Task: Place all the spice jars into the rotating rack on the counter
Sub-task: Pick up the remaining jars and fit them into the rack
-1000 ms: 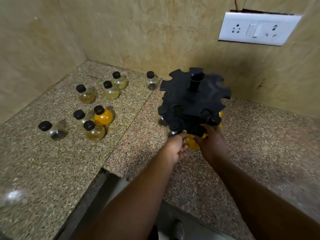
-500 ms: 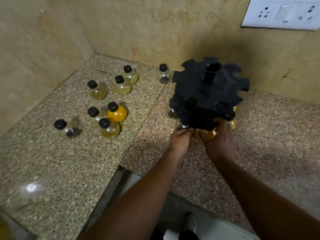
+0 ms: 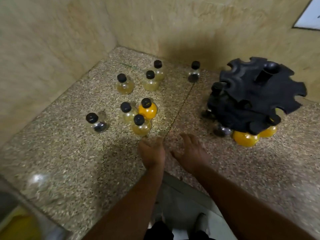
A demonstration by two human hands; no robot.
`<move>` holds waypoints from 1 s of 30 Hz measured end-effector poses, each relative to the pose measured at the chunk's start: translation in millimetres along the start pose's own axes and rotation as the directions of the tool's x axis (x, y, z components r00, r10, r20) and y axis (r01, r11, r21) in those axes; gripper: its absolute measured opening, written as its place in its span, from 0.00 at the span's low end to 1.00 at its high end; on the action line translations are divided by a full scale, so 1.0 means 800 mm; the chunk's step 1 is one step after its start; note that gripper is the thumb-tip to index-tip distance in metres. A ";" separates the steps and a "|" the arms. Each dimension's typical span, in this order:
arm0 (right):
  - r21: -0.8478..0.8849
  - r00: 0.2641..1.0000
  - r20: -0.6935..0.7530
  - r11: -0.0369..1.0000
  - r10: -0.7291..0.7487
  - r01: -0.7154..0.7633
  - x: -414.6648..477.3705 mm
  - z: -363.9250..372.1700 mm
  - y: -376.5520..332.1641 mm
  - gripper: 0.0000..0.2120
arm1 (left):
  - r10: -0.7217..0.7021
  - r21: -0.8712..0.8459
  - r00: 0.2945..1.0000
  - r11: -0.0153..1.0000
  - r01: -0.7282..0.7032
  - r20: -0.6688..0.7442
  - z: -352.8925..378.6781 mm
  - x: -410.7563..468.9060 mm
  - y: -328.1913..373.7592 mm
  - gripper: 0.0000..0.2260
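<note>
The black rotating rack (image 3: 256, 99) stands at the right of the granite counter (image 3: 72, 161), with orange jars (image 3: 245, 139) and a dark jar (image 3: 221, 130) hanging in its lower tier. Several loose round jars with black caps stand to its left: an orange one (image 3: 148, 110), a yellow one (image 3: 141, 126), a dark one (image 3: 97, 122), pale ones (image 3: 123, 84) further back, and one (image 3: 194, 73) near the wall. My left hand (image 3: 152, 151) hovers just in front of the yellow jar, holding nothing. Beside it, my right hand (image 3: 188, 153) is open and empty.
Beige tiled walls meet in a corner (image 3: 116, 44) behind the jars. A white socket plate (image 3: 310, 16) shows at the top right. The counter's front edge (image 3: 152, 172) has a notch where I stand, with my feet (image 3: 199, 220) visible below. Something yellow (image 3: 19, 226) lies at bottom left.
Both hands have left the rack's lower tier and moved left toward the loose jars. The view has swung left, so the rack now sits at the right.
</note>
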State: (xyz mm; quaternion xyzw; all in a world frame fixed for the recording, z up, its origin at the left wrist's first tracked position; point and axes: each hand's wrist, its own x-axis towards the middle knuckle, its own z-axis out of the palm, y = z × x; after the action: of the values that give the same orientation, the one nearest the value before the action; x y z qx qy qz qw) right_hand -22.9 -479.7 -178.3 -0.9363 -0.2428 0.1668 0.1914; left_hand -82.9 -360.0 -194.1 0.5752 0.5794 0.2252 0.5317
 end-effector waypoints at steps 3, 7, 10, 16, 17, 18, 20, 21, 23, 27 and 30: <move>-0.086 0.996 0.090 0.996 0.022 -0.014 0.018 0.021 -0.025 0.42 | 0.092 0.039 0.994 0.995 -0.090 -0.055 -0.025 0.030 0.001 0.36; -0.166 0.979 0.193 0.985 0.071 -0.039 0.031 0.042 -0.049 0.44 | 0.274 0.103 0.962 0.957 -0.271 -0.019 -0.054 0.061 0.015 0.39; -0.208 0.970 0.217 0.976 0.108 -0.062 0.034 0.051 -0.060 0.46 | 0.408 0.207 0.907 0.883 -0.422 0.107 -0.070 0.082 0.026 0.35; -0.209 0.964 0.238 0.976 0.115 -0.065 0.037 0.057 -0.070 0.48 | 0.538 0.314 0.792 0.729 -0.609 0.288 -0.083 0.114 0.041 0.29; -0.205 0.964 0.241 0.977 0.111 -0.061 0.037 0.057 -0.069 0.48 | 0.554 0.308 0.774 0.711 -0.632 0.308 -0.083 0.115 0.041 0.30; -0.204 0.964 0.245 0.978 0.105 -0.055 0.037 0.057 -0.069 0.48 | 0.561 0.312 0.762 0.697 -0.646 0.324 -0.083 0.116 0.041 0.30; -0.192 0.966 0.239 0.980 0.100 -0.054 0.038 0.054 -0.068 0.46 | 0.569 0.319 0.742 0.672 -0.668 0.354 -0.079 0.116 0.043 0.28; -0.174 0.969 0.228 0.983 0.094 -0.054 0.037 0.053 -0.070 0.45 | 0.572 0.323 0.737 0.665 -0.673 0.360 -0.078 0.116 0.044 0.26; -0.076 0.982 0.160 0.993 0.105 -0.093 0.036 0.048 -0.065 0.43 | 0.602 0.323 0.709 0.632 -0.704 0.368 -0.070 0.112 0.047 0.23; 0.257 0.983 -0.103 0.958 0.155 -0.124 0.027 0.024 -0.051 0.36 | 0.678 0.250 0.622 0.572 -0.781 0.392 -0.045 0.088 0.050 0.21; 0.427 0.931 -0.270 0.897 0.246 -0.113 0.022 -0.003 -0.040 0.32 | 0.698 0.179 0.553 0.537 -0.824 0.455 -0.018 0.060 0.060 0.21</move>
State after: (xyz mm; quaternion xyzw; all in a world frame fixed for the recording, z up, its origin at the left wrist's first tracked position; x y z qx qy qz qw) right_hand -19.7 -445.4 -166.3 -0.9092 -0.0806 0.0780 0.4010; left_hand -64.5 -300.3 -164.4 0.8896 0.1983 0.2229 0.3457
